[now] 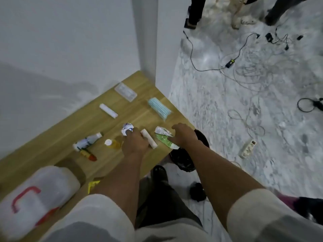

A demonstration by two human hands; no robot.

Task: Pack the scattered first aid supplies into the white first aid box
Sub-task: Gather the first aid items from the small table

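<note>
Two hands over scattered supplies. Left hand (135,143) closing on crumpled packet (127,131), roll (149,140) alongside; right hand (185,135) pinches green packet (165,137). Box (37,199) near left, shut. Secure each hold, then open box.

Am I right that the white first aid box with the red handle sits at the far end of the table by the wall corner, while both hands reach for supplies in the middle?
Not quite. The head view shows the white first aid box at the near left end of the table, close to the person, not by the wall corner. The rest holds: its handle is red, and the left hand and right hand reach for supplies in the middle.
</note>
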